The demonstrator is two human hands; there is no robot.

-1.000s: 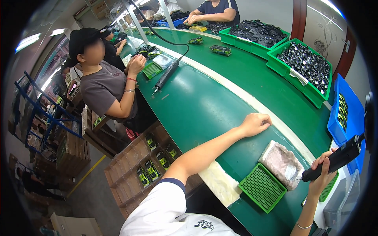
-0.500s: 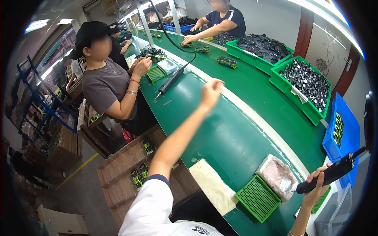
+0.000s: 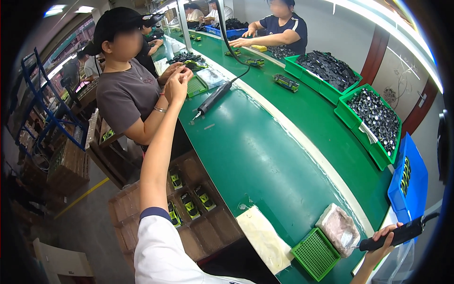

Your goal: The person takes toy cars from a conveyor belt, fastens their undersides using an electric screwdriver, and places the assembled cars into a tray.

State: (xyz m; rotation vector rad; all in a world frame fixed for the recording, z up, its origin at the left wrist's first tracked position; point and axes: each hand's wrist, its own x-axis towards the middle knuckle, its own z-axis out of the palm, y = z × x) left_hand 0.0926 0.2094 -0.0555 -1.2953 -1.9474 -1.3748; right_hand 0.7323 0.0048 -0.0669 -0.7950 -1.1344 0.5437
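My left hand [image 3: 178, 86] reaches far forward, up against the hands of a co-worker [image 3: 125, 90] in a black cap. Its fingers are drawn together; whatever lies between them is too small or hidden to make out. At the lower right my right hand [image 3: 382, 245] grips a black electric screwdriver [image 3: 399, 234], whose bit points left over a pinkish-white lined tray [image 3: 336, 226]. Beside that tray sits a green perforated basket [image 3: 316, 255]. Another electric screwdriver [image 3: 213, 101] lies on the bench near the co-worker, its cable running upward.
Below the bench edge a divided cardboard box [image 3: 191, 234] holds several black-and-yellow toy cars [image 3: 190, 205]. A yellowish cloth [image 3: 262, 239] lies on the green bench. Green bins of black parts [image 3: 326, 71] and screws [image 3: 373, 120], plus a blue bin [image 3: 412, 199], line the right.
My left hand has moved left and forward, from over the bench to the co-worker's hands. My right hand keeps its grip on the screwdriver. The view has shifted slightly.
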